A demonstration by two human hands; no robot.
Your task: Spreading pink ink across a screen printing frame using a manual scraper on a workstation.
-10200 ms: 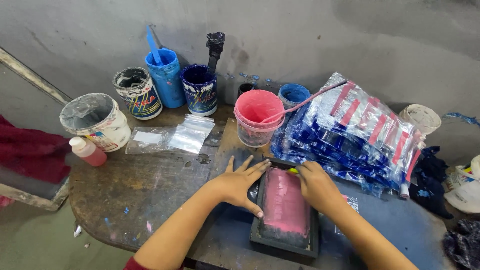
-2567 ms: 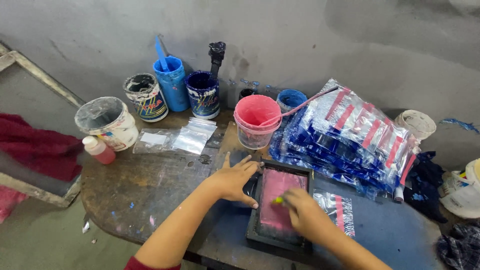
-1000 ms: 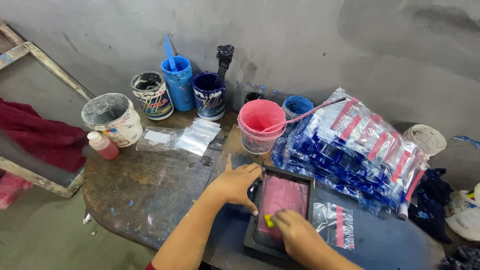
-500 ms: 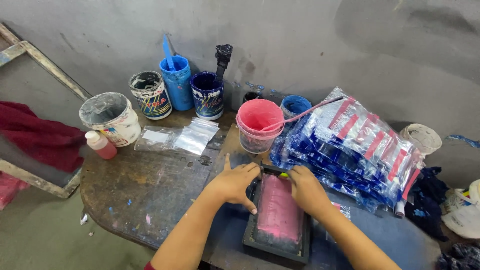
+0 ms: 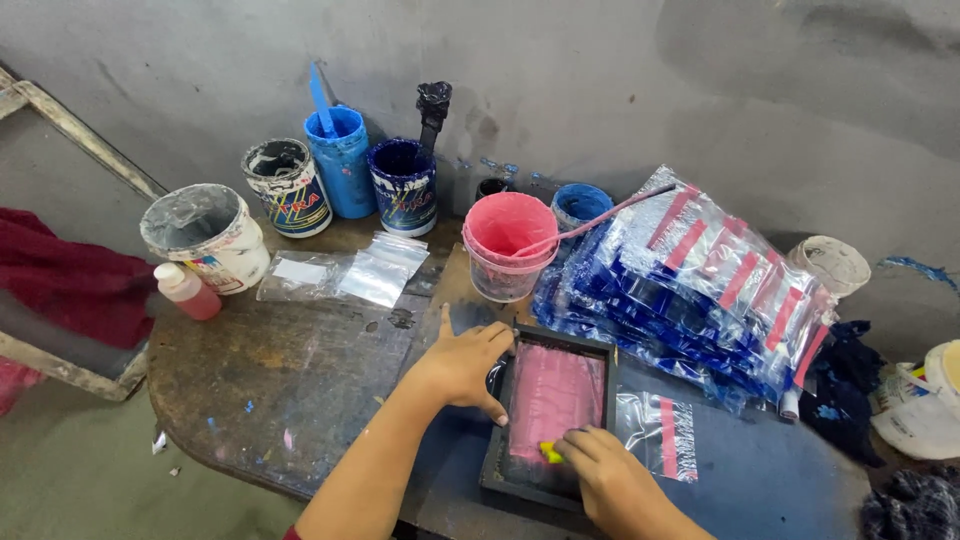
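A small black-framed printing screen (image 5: 603,400), its mesh coated in pink ink, lies on the dark table near the front edge. My left hand (image 5: 467,363) rests flat on the frame's left side, fingers spread over its top corner. My right hand (image 5: 612,482) is at the near end of the mesh, fingers closed on a small yellow scraper (image 5: 550,452) pressed into the pink ink. A clear plastic bag with a pink stripe (image 5: 668,436) lies just right of the frame.
A pink ink bucket (image 5: 508,244) with a stick stands behind the screen. Blue and white paint pots (image 5: 340,160) line the back wall. A heap of blue-and-pink printed bags (image 5: 690,285) fills the right side. Clear bags (image 5: 345,275) and a small pink bottle (image 5: 186,290) lie left.
My right hand has pulled the yellow scraper from the far end of the mesh back to its near end. My left hand has stayed on the frame.
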